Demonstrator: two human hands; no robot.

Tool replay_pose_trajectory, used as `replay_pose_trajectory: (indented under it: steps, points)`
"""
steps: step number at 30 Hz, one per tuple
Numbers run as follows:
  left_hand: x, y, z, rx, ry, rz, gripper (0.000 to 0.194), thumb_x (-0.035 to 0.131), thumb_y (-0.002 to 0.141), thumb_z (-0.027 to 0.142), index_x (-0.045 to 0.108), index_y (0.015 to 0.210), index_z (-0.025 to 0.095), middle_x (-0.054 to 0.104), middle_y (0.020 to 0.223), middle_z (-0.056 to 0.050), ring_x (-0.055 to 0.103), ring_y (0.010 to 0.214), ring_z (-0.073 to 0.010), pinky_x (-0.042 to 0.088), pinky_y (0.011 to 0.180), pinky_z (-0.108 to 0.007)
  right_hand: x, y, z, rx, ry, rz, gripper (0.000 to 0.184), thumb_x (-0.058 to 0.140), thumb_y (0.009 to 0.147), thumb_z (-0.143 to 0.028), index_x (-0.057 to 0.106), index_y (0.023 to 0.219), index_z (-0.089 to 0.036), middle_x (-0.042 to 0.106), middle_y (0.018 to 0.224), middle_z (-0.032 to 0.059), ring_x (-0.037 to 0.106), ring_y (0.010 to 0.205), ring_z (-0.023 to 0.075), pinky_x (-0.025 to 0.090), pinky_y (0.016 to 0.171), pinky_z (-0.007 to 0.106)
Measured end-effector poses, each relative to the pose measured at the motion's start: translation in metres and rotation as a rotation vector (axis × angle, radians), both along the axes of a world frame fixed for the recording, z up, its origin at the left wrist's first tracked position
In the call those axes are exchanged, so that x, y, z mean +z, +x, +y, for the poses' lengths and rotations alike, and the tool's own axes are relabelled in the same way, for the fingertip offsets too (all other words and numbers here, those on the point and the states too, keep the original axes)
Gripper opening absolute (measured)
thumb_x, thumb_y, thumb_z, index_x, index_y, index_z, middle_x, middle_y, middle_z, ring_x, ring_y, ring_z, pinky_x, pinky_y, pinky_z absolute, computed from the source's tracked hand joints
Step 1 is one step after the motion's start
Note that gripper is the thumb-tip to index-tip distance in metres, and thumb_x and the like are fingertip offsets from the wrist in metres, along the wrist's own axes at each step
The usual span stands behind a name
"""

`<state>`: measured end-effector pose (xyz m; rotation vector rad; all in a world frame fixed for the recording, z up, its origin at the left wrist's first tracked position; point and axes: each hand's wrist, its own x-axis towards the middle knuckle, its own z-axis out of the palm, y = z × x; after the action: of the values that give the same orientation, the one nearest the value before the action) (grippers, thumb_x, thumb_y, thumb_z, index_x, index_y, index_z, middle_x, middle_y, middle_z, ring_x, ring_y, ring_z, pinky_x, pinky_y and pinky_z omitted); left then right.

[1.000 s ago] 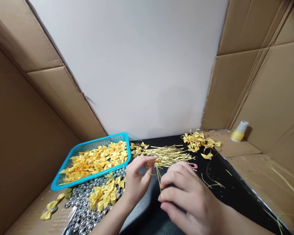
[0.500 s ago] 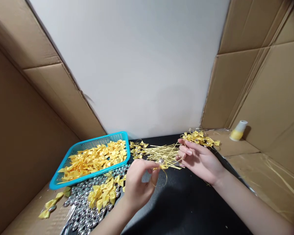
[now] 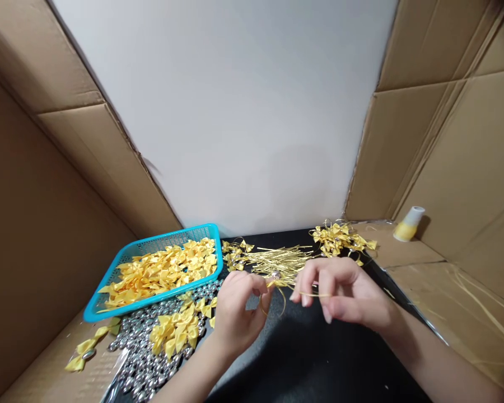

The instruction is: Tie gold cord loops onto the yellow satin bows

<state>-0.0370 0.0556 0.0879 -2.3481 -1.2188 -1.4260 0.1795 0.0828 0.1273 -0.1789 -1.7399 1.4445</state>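
Note:
My left hand [image 3: 240, 310] pinches a small yellow ribbon bow [image 3: 276, 282] between thumb and forefinger. On the bow sits a silver bead [image 3: 274, 275], and a thin gold cord loop [image 3: 284, 305] hangs below it. Just to the right, my right hand [image 3: 353, 291] has its fingers bent, and a strand of gold cord [image 3: 313, 294] runs across them toward the thumb and forefinger. Behind both hands lies a bundle of cut gold cords [image 3: 279, 258]. Part of the held bow is hidden by the left fingers.
A turquoise basket [image 3: 151, 307] full of yellow bows stands at the left. Silver beads [image 3: 145, 358] and loose bows [image 3: 178, 330] lie before it. Corded bows [image 3: 338, 239] are heaped at the back right, near a cone-shaped spool [image 3: 409, 224]. Cardboard walls [image 3: 457, 151] flank both sides.
My right hand moved from low in front, up and right beside the gold cords, then slightly down, turning palm-down. My left hand kept the bow and shifted slightly; the bow turned, showing its bead.

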Motion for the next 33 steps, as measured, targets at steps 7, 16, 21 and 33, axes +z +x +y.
replay_pose_trajectory:
  steps: [7, 16, 21, 33]
  points:
    - [-0.002, -0.001, 0.000, 0.065, -0.033, -0.120, 0.023, 0.063, 0.084, 0.011, 0.046, 0.075, 0.022, 0.061, 0.066, 0.003, 0.057, 0.061, -0.0134, 0.043, 0.059, -0.025, 0.007, -0.004, -0.008, -0.438, 0.491, -0.482, 0.020, 0.066, 0.081, -0.019, 0.058, 0.062, -0.020, 0.064, 0.078, 0.0005, 0.057, 0.081, 0.0171, 0.044, 0.080, 0.036]
    - [0.001, -0.001, -0.002, 0.085, -0.090, -0.119, 0.021, 0.062, 0.085, 0.013, 0.046, 0.075, 0.022, 0.058, 0.066, 0.003, 0.056, 0.060, -0.0132, 0.044, 0.058, -0.024, -0.004, -0.002, 0.012, -1.043, 0.404, -0.542, 0.005, 0.059, 0.084, -0.022, 0.057, 0.079, -0.021, 0.063, 0.079, 0.0022, 0.059, 0.077, 0.0196, 0.045, 0.071, 0.033]
    - [0.002, 0.002, -0.003, 0.082, -0.181, -0.083, 0.019, 0.059, 0.086, 0.015, 0.046, 0.074, 0.022, 0.056, 0.065, 0.004, 0.055, 0.059, -0.0133, 0.043, 0.058, -0.024, -0.013, -0.021, -0.004, -0.851, 0.535, -0.447, 0.007, 0.063, 0.082, -0.015, 0.062, 0.078, -0.021, 0.064, 0.081, 0.0013, 0.059, 0.082, 0.0187, 0.044, 0.077, 0.034]
    - [0.008, 0.005, -0.011, 0.056, -0.199, -0.089, 0.017, 0.058, 0.084, 0.014, 0.047, 0.073, 0.022, 0.057, 0.065, 0.003, 0.056, 0.059, -0.0138, 0.044, 0.057, -0.025, -0.019, -0.033, -0.006, -0.740, 0.152, -0.482, 0.016, 0.061, 0.085, -0.019, 0.064, 0.069, -0.020, 0.065, 0.073, 0.0014, 0.061, 0.075, 0.0178, 0.047, 0.072, 0.031]
